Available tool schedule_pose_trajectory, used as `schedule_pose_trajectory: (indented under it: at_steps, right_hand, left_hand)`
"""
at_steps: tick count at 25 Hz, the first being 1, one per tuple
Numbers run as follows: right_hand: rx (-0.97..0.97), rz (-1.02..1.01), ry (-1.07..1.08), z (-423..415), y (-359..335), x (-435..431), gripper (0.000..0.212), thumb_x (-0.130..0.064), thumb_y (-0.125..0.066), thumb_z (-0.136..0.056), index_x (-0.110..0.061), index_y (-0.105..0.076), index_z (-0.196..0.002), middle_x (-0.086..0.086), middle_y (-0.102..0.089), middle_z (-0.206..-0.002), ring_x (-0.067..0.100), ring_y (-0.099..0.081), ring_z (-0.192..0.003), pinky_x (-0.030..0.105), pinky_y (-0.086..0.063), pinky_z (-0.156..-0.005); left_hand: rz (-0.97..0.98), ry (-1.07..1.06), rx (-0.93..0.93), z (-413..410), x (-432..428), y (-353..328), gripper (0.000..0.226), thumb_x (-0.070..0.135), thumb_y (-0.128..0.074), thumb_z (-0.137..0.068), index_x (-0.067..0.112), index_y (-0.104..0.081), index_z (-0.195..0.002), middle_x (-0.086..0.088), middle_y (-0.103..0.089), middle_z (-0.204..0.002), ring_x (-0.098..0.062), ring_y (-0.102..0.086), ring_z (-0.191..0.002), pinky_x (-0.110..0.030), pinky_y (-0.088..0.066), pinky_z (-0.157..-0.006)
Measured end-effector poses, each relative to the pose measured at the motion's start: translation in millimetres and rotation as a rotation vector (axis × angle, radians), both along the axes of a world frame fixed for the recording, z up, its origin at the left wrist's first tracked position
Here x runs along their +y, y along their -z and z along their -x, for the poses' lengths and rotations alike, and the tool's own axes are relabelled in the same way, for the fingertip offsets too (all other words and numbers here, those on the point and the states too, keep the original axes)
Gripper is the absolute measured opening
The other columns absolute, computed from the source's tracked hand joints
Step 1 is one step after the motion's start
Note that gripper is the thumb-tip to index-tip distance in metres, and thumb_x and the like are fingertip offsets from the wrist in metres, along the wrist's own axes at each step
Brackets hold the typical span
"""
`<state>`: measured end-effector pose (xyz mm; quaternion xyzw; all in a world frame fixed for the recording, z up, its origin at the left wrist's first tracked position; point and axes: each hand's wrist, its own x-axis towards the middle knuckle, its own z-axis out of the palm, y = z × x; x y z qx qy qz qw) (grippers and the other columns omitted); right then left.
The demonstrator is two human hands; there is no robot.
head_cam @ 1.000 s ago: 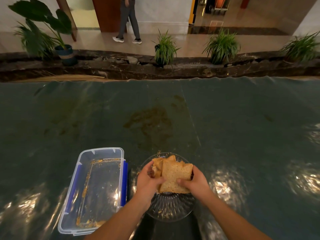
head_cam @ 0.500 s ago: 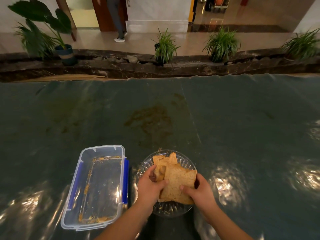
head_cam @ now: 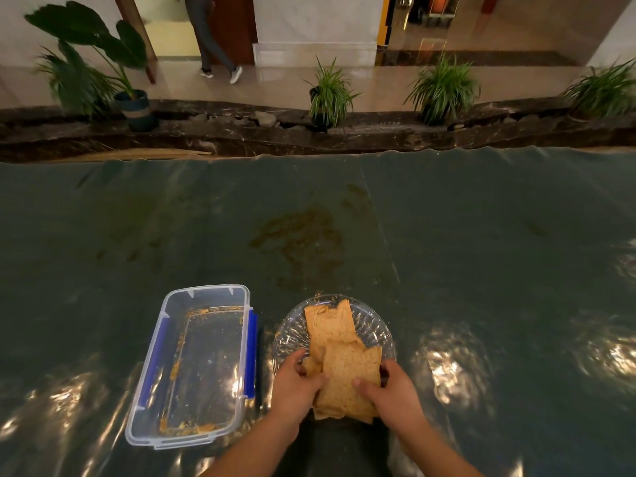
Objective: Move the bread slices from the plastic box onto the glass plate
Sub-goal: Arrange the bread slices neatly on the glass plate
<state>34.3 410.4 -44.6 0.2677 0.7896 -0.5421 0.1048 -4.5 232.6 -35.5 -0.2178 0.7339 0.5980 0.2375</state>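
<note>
From the head camera, the glass plate (head_cam: 373, 325) sits near the table's front edge, just right of the plastic box (head_cam: 192, 368), a narrow strip of green table cover (head_cam: 481, 253) between them. The box holds only crumbs and smears along its floor; its blue side clips hang at the long walls. The bread slices (head_cam: 346, 366) lie stacked on the plate, the far ones flat near its back rim, the nearest slice overhanging the front rim toward the person. The left hand (head_cam: 297, 390) pinches that slice's left edge with thumb on top and fingers curled under; the right hand (head_cam: 390, 395) grips its right edge the same way, partly closed. Wide bare cover lies to the right and beyond the plate, with a brown stain (head_cam: 303, 239) farther back; potted plants (head_cam: 328, 94) line the ledge past the far edge. Compared with half a second ago, the top slice has slid nearer the person, uncovering more of the slices behind, and both hands sit lower on the plate.
</note>
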Motion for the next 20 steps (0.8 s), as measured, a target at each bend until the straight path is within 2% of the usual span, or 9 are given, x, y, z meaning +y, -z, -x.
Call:
schedule_pose_trajectory:
  at_steps: [2,5,7,9,12,15,18,20]
  right_hand:
    - [-0.005,-0.062,-0.052,3.6,-1.4,-2.4,0.033,-0.028,-0.077,-0.077,-0.027,-0.053,-0.100,-0.007,-0.067,-0.096,0.013,-0.065,-0.088,0.040,-0.058,-0.077]
    - [-0.006,-0.126,-0.096,9.2,-2.3,-2.2,0.035,-0.030,-0.077,-0.077,-0.027,-0.051,-0.100,-0.006,-0.066,-0.095,0.014,-0.064,-0.087,0.036,-0.056,-0.075]
    - [-0.006,-0.126,-0.102,11.4,-3.3,-1.4,0.034,-0.029,-0.078,-0.077,-0.027,-0.053,-0.100,-0.006,-0.067,-0.096,0.015,-0.065,-0.088,0.038,-0.057,-0.076]
    - [0.012,-0.135,-0.093,11.0,-4.4,-1.1,0.034,-0.029,-0.079,-0.075,-0.028,-0.055,-0.099,-0.006,-0.067,-0.096,0.012,-0.064,-0.087,0.036,-0.057,-0.074]
    - [0.058,-0.119,-0.081,12.8,-7.3,5.9,0.040,-0.029,-0.082,-0.070,-0.029,-0.059,-0.103,-0.011,-0.067,-0.099,0.007,-0.064,-0.090,0.032,-0.056,-0.075]
    - [0.016,-0.067,-0.121,26.9,-12.2,18.0,0.035,-0.026,-0.082,-0.071,-0.029,-0.060,-0.098,-0.007,-0.067,-0.100,0.011,-0.065,-0.090,0.029,-0.053,-0.069]
    - [-0.049,-0.008,-0.153,42.6,-17.1,21.9,0.029,-0.021,-0.077,-0.077,-0.028,-0.059,-0.097,-0.004,-0.067,-0.101,0.010,-0.064,-0.088,0.026,-0.050,-0.063]
    - [-0.062,0.004,-0.174,49.9,-18.4,21.5,0.027,-0.020,-0.075,-0.079,-0.027,-0.059,-0.099,-0.003,-0.067,-0.101,0.014,-0.065,-0.091,0.031,-0.054,-0.068]
  left_hand:
    - [0.014,0.013,0.005,2.8,-0.3,0.9,0.073,0.012,-0.076,-0.082,0.019,-0.041,-0.145,-0.003,-0.063,-0.122,-0.016,-0.062,-0.103,-0.023,-0.052,-0.062]
    - [0.010,0.027,0.005,8.7,0.9,0.5,0.063,0.013,-0.070,-0.087,0.017,-0.043,-0.144,0.011,-0.065,-0.103,-0.002,-0.060,-0.086,-0.016,-0.047,-0.055]
    - [0.001,0.003,-0.010,11.8,1.3,-0.5,0.053,0.016,-0.062,-0.093,0.019,-0.044,-0.143,0.016,-0.061,-0.094,0.001,-0.058,-0.082,-0.018,-0.045,-0.056]
    - [-0.003,-0.051,-0.031,15.2,0.3,-1.4,0.040,0.019,-0.056,-0.096,0.020,-0.052,-0.136,0.014,-0.063,-0.091,-0.003,-0.060,-0.082,-0.021,-0.046,-0.059]
    - [0.014,-0.124,-0.055,22.1,-1.1,-2.8,0.029,0.015,-0.062,-0.092,0.021,-0.063,-0.120,0.003,-0.070,-0.091,-0.015,-0.067,-0.086,-0.029,-0.054,-0.065]
    - [0.042,-0.147,-0.076,29.7,-1.9,-0.9,0.033,0.017,-0.071,-0.086,0.019,-0.065,-0.119,-0.004,-0.070,-0.104,-0.022,-0.067,-0.096,-0.043,-0.058,-0.087]
    - [0.103,-0.106,-0.069,31.8,-3.1,2.3,0.026,0.018,-0.073,-0.084,0.020,-0.071,-0.110,-0.003,-0.072,-0.102,-0.022,-0.069,-0.094,-0.045,-0.058,-0.089]
    - [0.154,-0.045,-0.042,30.7,-5.3,3.4,0.026,0.017,-0.072,-0.085,0.020,-0.071,-0.111,-0.002,-0.073,-0.101,-0.019,-0.069,-0.093,-0.043,-0.059,-0.088]
